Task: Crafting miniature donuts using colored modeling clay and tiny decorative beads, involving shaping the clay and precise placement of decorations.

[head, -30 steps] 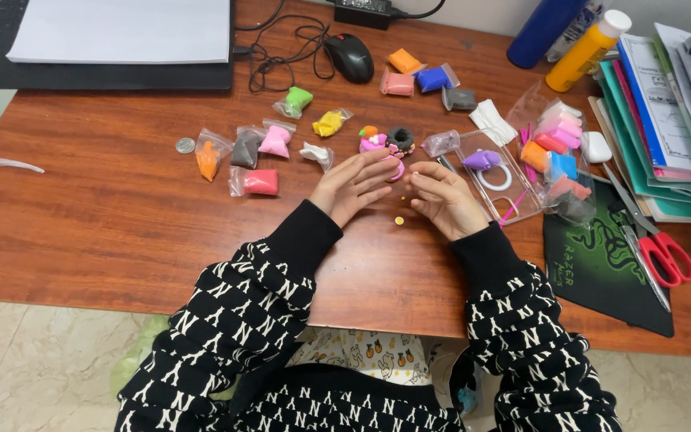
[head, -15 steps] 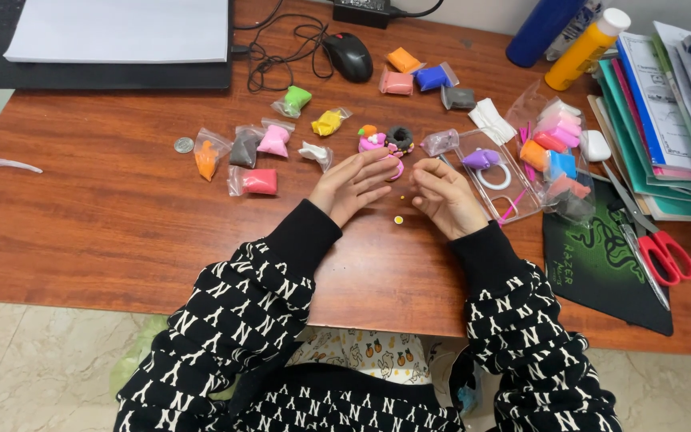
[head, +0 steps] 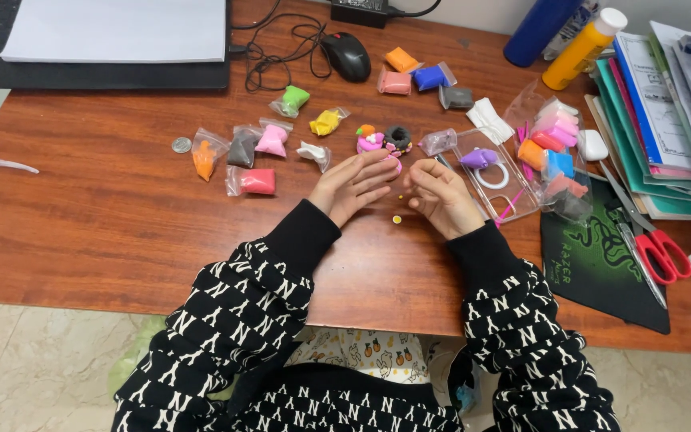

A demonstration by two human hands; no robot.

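head view: my left hand and right hand meet near the surface's front edge, fingers curled together; what they pinch, i cannot tell. a tiny yellow clay bead lies between them. i judge it soft, light, easily squashed; take it gently by its sides. clay packets scatter toward the back edge.

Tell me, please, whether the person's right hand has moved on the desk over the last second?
No. The right hand keeps its place just left of the clear tray, with the small yellow clay bead beside it, as before.
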